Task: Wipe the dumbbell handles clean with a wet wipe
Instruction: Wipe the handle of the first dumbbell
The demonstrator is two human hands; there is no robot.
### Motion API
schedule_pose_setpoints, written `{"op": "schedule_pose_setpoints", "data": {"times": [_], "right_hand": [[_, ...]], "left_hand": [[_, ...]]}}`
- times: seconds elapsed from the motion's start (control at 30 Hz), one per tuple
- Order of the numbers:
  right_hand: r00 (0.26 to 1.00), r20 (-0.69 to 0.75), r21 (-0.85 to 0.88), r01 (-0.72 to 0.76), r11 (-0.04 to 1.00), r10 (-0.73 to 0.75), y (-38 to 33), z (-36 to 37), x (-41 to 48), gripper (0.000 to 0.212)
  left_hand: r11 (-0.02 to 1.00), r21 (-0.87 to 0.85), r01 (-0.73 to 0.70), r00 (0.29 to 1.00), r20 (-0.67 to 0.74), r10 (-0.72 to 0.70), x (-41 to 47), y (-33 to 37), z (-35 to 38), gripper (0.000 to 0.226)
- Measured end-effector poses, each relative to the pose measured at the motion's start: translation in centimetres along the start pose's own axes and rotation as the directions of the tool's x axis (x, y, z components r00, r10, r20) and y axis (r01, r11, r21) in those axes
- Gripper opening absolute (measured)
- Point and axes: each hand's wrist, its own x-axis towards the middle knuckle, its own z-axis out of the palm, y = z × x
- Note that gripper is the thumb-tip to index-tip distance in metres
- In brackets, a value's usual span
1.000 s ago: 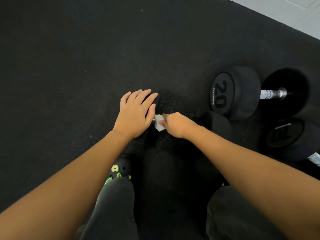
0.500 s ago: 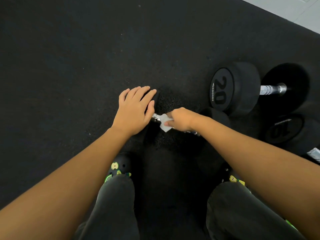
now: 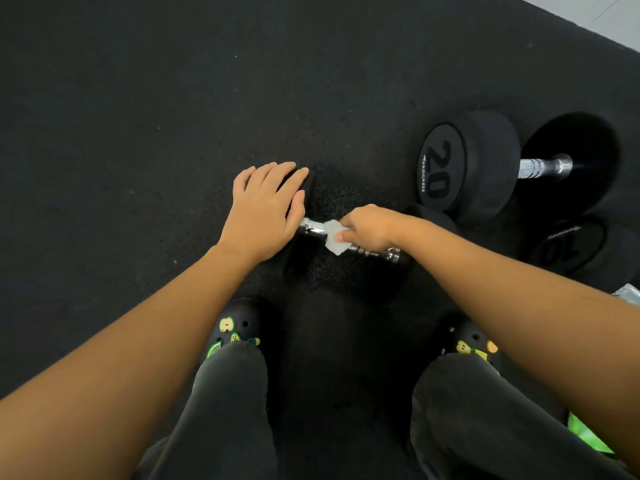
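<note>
I see my left hand (image 3: 265, 211) lying flat, fingers straight and together, on the black rubber end of the nearest dumbbell (image 3: 298, 259), which rests on speckled black rubber flooring (image 3: 138, 133). Just to its right, my right hand (image 3: 370, 226) curls over the ridged chrome handle (image 3: 310, 227), pinching a small crumpled white wet wipe (image 3: 333, 237) against the metal. I count three dumbbells: this one, a round-ended one marked 20 (image 3: 467, 168) further right, and one marked 10 (image 3: 568, 251) near the right edge.
</note>
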Motion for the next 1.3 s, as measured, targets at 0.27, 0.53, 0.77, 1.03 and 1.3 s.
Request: {"op": "schedule_pose_setpoints", "data": {"times": [0.27, 0.53, 0.77, 1.03, 1.3], "right_hand": [[0.995, -0.100, 0.099, 0.039, 0.994, -0.029, -0.3, 1.4, -0.8, 0.042], [0.983, -0.180, 0.186, -0.005, 0.983, 0.039, 0.6, 1.2, -0.2, 0.035], [0.979, -0.202, 0.206, 0.075, 0.976, -0.032, -0.4, 2.0, 0.3, 0.027], [0.990, -0.136, 0.132, 0.065, 0.989, -0.047, 0.7, 1.8, 0.1, 0.036], [0.964, -0.266, 0.136, 0.055, 0.989, -0.017, -0.7, 2.3, 1.0, 0.041]], "left_hand": [[1.000, 0.018, -0.002, 1.000, 0.026, 0.001, 0.2, -0.1, 0.0, 0.048], [1.000, 0.015, -0.004, 1.000, 0.006, 0.004, 0.1, -0.1, 0.1, 0.047], [1.000, 0.007, 0.004, 1.000, -0.008, -0.004, 0.3, 0.1, 0.1, 0.046], [1.000, 0.025, -0.010, 1.000, -0.027, 0.011, 0.1, 0.0, 0.1, 0.045], [0.999, 0.032, 0.008, 1.000, -0.024, -0.007, 0.3, 0.1, 0.4, 0.046]]}}
